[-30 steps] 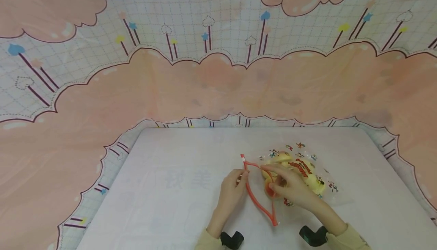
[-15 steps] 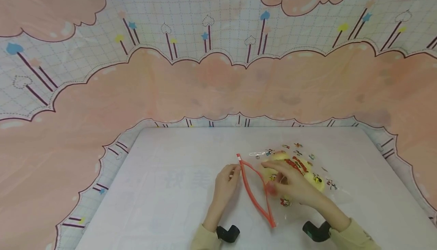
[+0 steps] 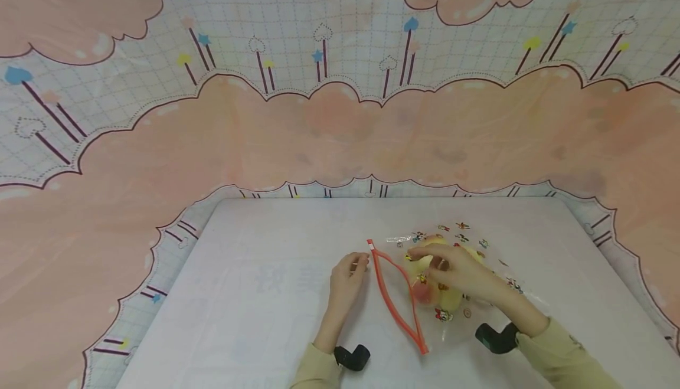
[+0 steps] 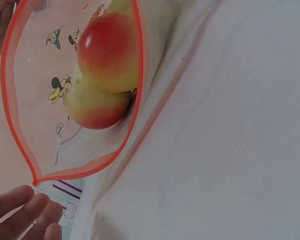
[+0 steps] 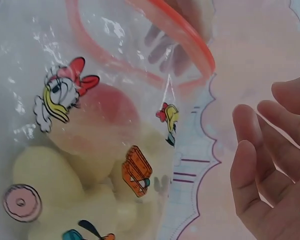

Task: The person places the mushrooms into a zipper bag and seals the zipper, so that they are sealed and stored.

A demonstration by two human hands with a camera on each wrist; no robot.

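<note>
A clear zip bag (image 3: 443,315) with a red zip edge (image 3: 392,308) and cartoon prints lies on the table, its mouth gaping toward the left. Through the plastic show round red-and-yellow fruits (image 4: 112,52) and several paler yellow ones (image 5: 47,175). My left hand (image 3: 346,280) hovers just left of the zip's far end, fingers loosely bent and holding nothing. In the left wrist view its fingertips (image 4: 25,192) sit right beside the bag's corner. Over the fruit, my right hand (image 3: 459,268) hangs with thumb and fingers apart; the right wrist view shows nothing in its grasp (image 5: 275,160).
The bag rests on a white tabletop (image 3: 255,318). Behind and around it hangs a printed cloth (image 3: 319,135) with peach clouds and a pale grid. Black wrist mounts (image 3: 352,358) sit below both sleeves.
My left hand has let go of the zip edge and drawn left. The right hand has come away from the bag's mouth, moving up and right. The bag's mouth has shifted slightly left.
</note>
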